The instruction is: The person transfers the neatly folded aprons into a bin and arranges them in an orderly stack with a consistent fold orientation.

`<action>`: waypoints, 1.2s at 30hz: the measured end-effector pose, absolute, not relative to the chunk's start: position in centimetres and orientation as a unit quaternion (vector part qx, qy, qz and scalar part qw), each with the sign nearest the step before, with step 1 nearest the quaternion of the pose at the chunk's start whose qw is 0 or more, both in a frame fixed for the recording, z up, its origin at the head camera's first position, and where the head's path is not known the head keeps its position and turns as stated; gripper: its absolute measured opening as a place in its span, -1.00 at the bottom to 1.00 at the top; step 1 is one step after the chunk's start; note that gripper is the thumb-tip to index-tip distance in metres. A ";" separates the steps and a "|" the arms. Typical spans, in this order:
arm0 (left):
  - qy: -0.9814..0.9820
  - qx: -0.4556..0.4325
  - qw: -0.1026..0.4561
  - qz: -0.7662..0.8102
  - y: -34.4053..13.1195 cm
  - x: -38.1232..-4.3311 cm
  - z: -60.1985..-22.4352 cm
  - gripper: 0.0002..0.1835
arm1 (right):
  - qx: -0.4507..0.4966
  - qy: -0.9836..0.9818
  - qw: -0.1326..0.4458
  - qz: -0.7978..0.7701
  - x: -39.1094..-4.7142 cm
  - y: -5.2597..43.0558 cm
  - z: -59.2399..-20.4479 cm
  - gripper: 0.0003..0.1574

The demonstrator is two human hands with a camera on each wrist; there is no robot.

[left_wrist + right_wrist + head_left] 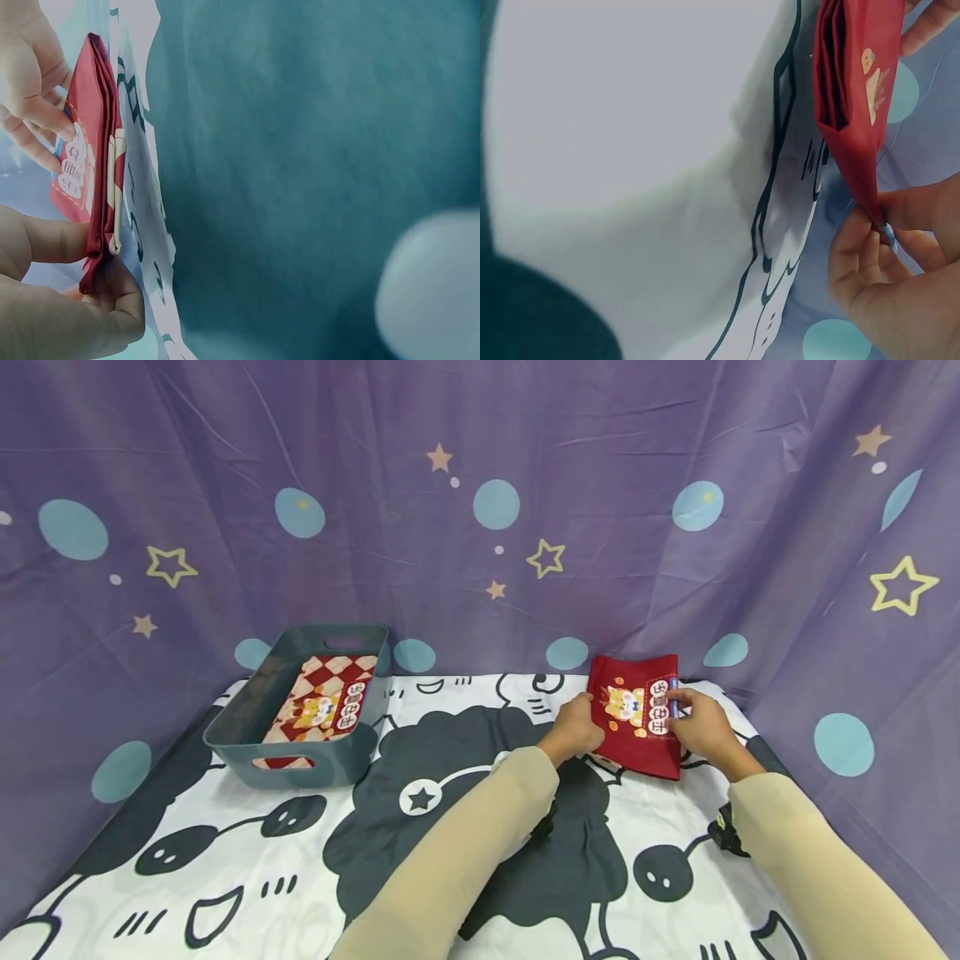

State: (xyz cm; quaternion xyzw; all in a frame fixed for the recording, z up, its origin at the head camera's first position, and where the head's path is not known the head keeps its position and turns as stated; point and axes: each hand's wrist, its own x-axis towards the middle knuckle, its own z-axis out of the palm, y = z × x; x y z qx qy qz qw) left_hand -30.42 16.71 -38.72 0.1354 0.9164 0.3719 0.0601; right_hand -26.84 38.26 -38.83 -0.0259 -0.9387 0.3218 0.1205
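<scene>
A red bag (636, 714) with pleated side folds, a cartoon animal and white lettering is held up over the right back part of the table. My left hand (578, 727) pinches its left edge, thumb on one face and fingers behind, as the left wrist view shows. At the opposite edge, my right hand (703, 727) pinches a corner with a thin blue strip (888, 236). Cream-coloured layers (116, 187) show on the bag's back side in the left wrist view. The bag's inside is hidden.
On the left stands a grey-blue plastic basket (300, 758) with handle holes. Inside it lies a red-and-cream checkered bag (303, 702) with a similar animal print. A black-and-white cartoon cloth (247, 835) covers the table, and a purple curtain (600, 427) hangs behind.
</scene>
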 end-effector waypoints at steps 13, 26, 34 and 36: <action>0.918 0.176 0.033 0.353 14.6 -30.8 -37.4 -0.22 | -0.016 -0.925 0.145 0.350 -27.2 36.4 -37.8 -0.36; 0.918 0.226 0.019 0.324 12.4 -31.0 -36.8 -0.21 | 0.003 -0.919 0.147 0.367 -27.5 34.8 -37.3 -0.35; 0.921 0.217 0.015 0.324 10.8 -31.2 -36.9 -0.18 | 0.016 -0.913 0.155 0.376 -27.9 33.4 -37.4 -0.37; 0.921 0.217 0.015 0.324 10.4 -31.3 -36.9 -0.18 | 0.022 -0.911 0.156 0.381 -28.0 33.0 -37.4 -0.37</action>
